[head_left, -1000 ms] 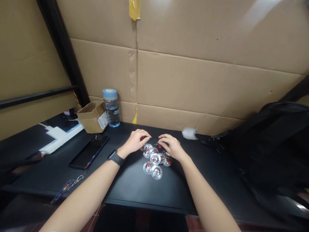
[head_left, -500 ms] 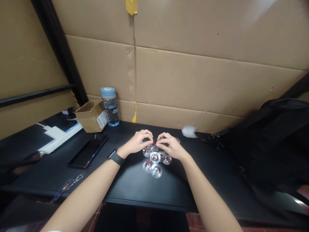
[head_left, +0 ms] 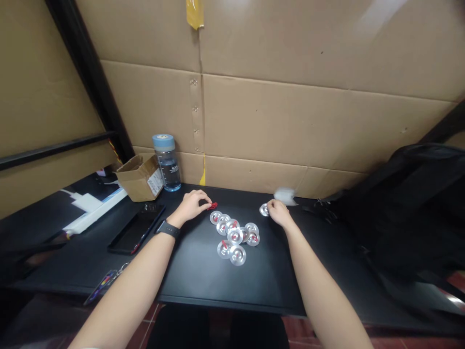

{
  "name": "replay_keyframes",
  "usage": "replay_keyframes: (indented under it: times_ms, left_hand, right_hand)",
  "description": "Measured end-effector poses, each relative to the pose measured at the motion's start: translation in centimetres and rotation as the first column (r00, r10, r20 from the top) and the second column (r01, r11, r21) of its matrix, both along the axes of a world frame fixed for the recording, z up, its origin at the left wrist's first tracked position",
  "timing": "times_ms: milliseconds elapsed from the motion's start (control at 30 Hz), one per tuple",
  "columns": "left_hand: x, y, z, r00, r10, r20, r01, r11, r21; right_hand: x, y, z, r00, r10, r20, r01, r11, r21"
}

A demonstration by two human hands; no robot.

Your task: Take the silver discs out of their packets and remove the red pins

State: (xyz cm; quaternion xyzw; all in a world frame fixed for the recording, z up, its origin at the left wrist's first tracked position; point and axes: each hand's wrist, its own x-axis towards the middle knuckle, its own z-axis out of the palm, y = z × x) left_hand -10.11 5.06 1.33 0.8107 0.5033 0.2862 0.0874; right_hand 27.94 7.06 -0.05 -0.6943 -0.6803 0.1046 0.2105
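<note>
Several shiny metal discs [head_left: 237,255] lie in a loose, overlapping cluster on the black table [head_left: 203,286], some with small red pieces [head_left: 224,244] on them. Behind and left of the cluster, my left hand [head_left: 195,203] has its fingertips together at a small heap of red pieces [head_left: 213,206]. My right hand [head_left: 278,212] is closed at the edge of a separate metal disc [head_left: 264,210], behind and right of the cluster, its fingers round the disc's right side.
A blue-lidded bottle [head_left: 169,167] and a small cardboard box [head_left: 140,182] stand at the back left, near a phone [head_left: 136,230], a white power strip [head_left: 96,213] and a keychain [head_left: 105,283]. A white crumpled item [head_left: 285,196] lies behind my right hand; a black bag [head_left: 410,208] is at the right.
My hands were together over the cluster and have moved apart, the left to the red heap, the right to the separate disc. More of the cluster shows.
</note>
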Motion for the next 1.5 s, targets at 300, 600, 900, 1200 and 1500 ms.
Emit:
replay_keyframes:
  times_ms: [300,600,900,1200,1500]
  left_hand:
    - [0.3,-0.2,0.0,1.000,0.002,-0.026,-0.003,0.998,-0.055]
    - [1.9,-1.0,0.5,0.999,-0.030,-0.015,0.030,0.999,-0.020]
    - [2.9,-1.7,1.0,0.997,-0.077,-0.020,0.077,0.997,0.014]
    - [3.2,-2.0,1.4,0.996,-0.094,-0.014,0.094,0.995,0.014]
    - [3.2,-2.2,1.7,0.995,-0.098,-0.017,0.098,0.995,0.031]
  right_hand:
    - [-1.2,-0.2,-0.3,0.995,-0.046,0.090,0.044,0.999,0.028]
    - [-2.4,-1.1,0.9,0.952,-0.101,0.290,0.071,0.991,0.112]
    - [-1.5,-1.5,1.8,0.967,0.021,0.254,-0.056,0.989,0.133]
    - [-2.7,-3.4,3.6,0.867,0.497,-0.031,-0.489,0.861,0.138]
    - [-8.9,-6.4,3.1,0.759,0.650,-0.030,-0.649,0.760,0.048]
